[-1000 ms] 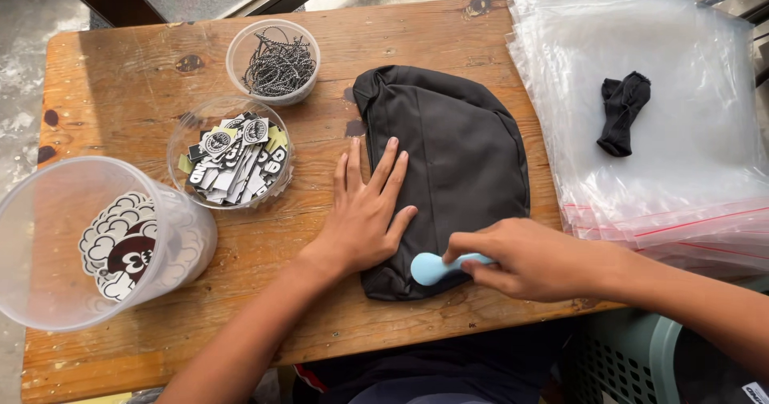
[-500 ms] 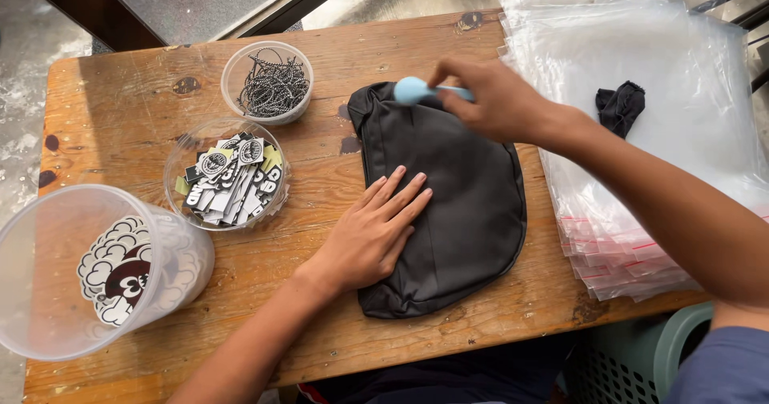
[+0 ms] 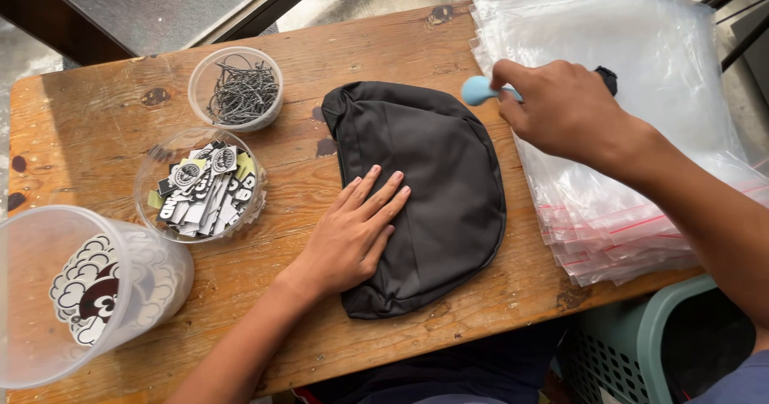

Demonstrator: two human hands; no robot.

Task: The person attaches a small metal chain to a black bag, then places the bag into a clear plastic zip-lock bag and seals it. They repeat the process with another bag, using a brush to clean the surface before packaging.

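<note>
The left hand (image 3: 352, 240) is lying flat, released, on the black pouch (image 3: 424, 196), while the right hand (image 3: 561, 108) is grasping a blue-tipped tool (image 3: 481, 90) just beyond the pouch's far right edge.

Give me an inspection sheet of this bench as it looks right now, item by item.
Surface: worn wooden table, stained, with dark knots.
Job's things: black fabric pouch lying flat mid-table; light blue handled tool, its round end above the pouch's upper right edge.
Clutter: round tub of dark cords; round tub of printed tags; large clear container of stickers on its side at the left; stack of clear zip bags on the right, with a small dark item mostly hidden behind the hand.
Grippers: left hand flat on the pouch, fingers spread; right hand closed around the blue tool.
Cables: nothing seen.
Surroundings: green plastic basket below the table; pale floor beyond.
</note>
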